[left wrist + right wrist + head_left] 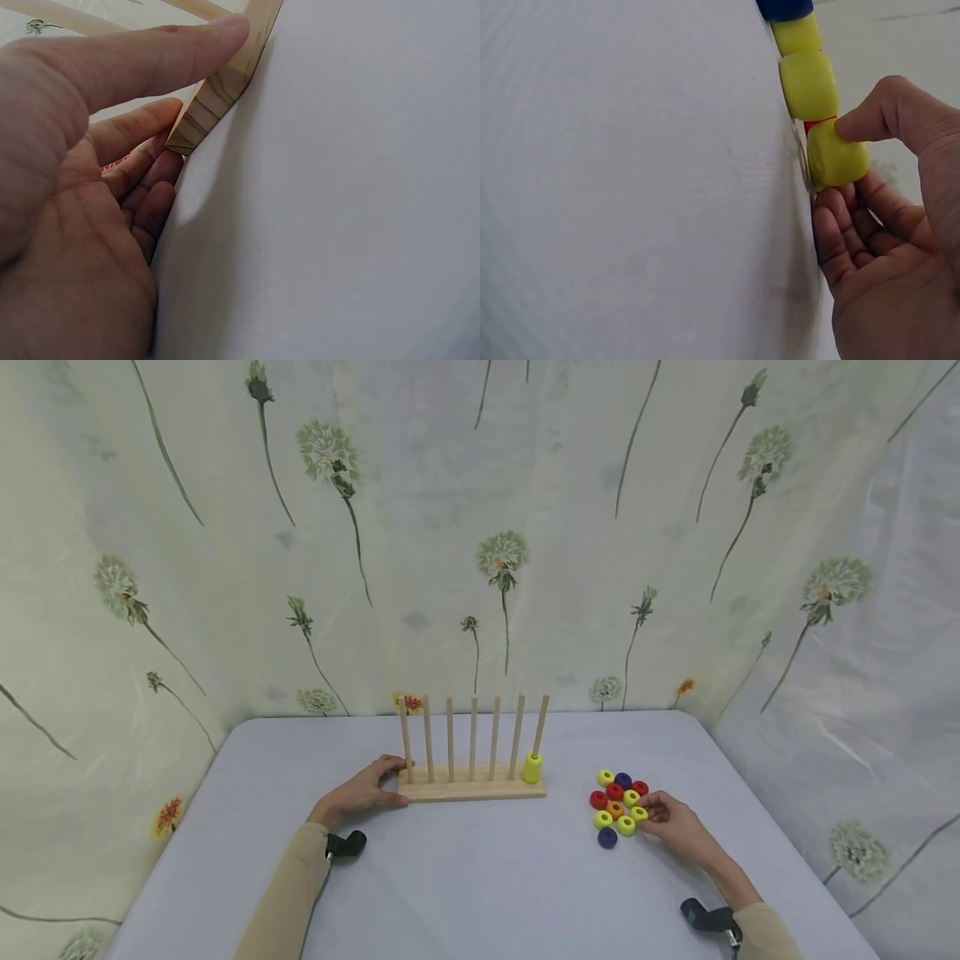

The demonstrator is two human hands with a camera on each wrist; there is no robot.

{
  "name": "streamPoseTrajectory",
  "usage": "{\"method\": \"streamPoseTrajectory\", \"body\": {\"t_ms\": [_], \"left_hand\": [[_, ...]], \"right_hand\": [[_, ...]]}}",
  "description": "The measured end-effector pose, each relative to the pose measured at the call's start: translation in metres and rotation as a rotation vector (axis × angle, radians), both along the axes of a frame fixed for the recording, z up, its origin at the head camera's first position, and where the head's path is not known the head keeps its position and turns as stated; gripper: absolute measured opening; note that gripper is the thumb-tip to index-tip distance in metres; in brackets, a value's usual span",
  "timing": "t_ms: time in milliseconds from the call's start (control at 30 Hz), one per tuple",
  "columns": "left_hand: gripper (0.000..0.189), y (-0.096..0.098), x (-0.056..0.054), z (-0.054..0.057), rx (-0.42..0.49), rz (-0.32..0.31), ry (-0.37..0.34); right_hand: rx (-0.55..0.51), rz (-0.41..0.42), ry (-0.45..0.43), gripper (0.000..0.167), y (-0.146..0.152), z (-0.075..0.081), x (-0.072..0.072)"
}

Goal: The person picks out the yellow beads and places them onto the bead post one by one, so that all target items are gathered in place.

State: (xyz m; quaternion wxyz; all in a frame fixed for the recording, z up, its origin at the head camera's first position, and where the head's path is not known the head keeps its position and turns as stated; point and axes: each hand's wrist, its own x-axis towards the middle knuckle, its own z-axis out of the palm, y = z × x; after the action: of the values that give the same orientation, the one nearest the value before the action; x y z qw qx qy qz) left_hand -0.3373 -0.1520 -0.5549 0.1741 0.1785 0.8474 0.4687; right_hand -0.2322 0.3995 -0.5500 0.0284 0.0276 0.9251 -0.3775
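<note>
A pale wooden rack (472, 790) with a row of several upright pegs stands on the table. Yellow beads (532, 768) sit at the bottom of its rightmost peg; the other pegs are bare. My left hand (367, 789) grips the rack's left end, thumb at the front edge and fingers behind, as the left wrist view shows at the wooden end (214, 105). To the right of the rack, my right hand (675, 827) pinches a yellow bead (838, 154) between thumb and fingers at the right side of a loose cluster. The held bead is low, close over the tabletop.
The cluster holds several loose beads: red (597, 799), yellow (603, 819), an orange one (615, 810), and dark blue ones, one of them (607, 837) at the near end. A white cloth covers the table (480, 885). A flower-print curtain (420, 527) hangs behind and beside it.
</note>
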Motion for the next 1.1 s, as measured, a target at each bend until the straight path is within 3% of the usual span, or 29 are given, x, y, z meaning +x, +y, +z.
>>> {"method": "streamPoseTrajectory", "body": {"t_ms": [467,833,1100], "left_hand": [[0.074,0.0,0.0,0.001,0.007,0.0,-0.01],[0.074,0.0,0.002,0.003,-0.017,0.007,-0.008],[0.076,0.001,0.002,0.003,-0.014,0.015,-0.015]], "right_hand": [[-0.012,-0.026,0.081,0.033,0.0,0.002,-0.004],[-0.071,0.052,0.139,0.033,-0.026,0.021,-0.002],[-0.105,0.01,0.175,0.035,-0.059,0.04,0.0]]}}
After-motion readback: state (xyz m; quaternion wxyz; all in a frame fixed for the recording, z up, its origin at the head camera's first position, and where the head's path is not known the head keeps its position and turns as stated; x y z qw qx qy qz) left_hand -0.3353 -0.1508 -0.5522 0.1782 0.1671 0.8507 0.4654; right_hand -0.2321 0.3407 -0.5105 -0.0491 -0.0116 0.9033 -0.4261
